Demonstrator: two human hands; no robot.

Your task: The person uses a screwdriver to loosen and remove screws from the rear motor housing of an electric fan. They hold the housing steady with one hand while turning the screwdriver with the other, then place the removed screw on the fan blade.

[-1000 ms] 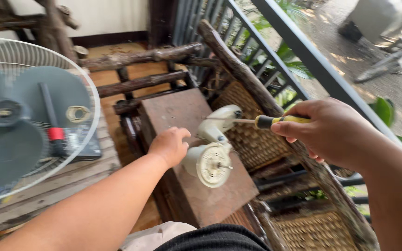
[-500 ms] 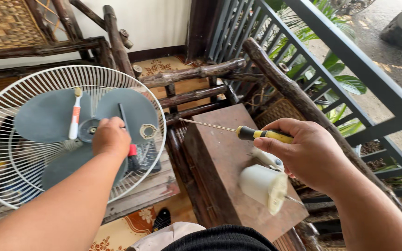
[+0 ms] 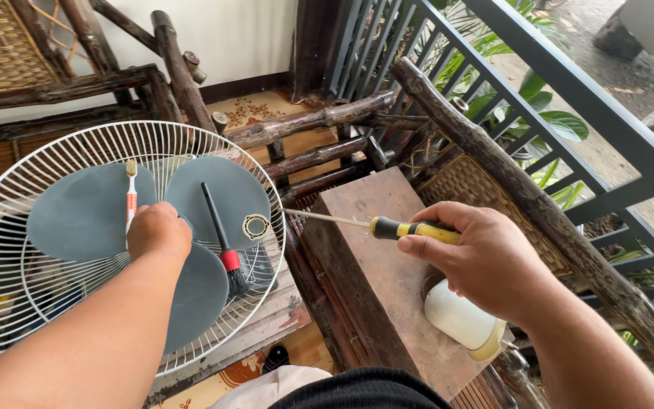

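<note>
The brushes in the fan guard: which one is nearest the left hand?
The white-and-orange toothbrush, right beside the left hand; the black brush with the red band lies farther right.

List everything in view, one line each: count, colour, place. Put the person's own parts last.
fan guard: one, white wire, lying on the plank table at left
fan blades: one set, grey, inside the guard
toothbrush: one, white and orange, on the blades
brush: one, black with a red band, on the blades
ring: one, pale, at the guard's right edge
wooden block: one, brown, centre
motor housing: one, cream, on the block under the right hand
screwdriver: one, yellow and black handle, in the right hand
log chairs: dark wood with woven seats, behind and right
railing: dark grey, upper right
left hand: on the fan hub
right hand: gripping the screwdriver
</note>
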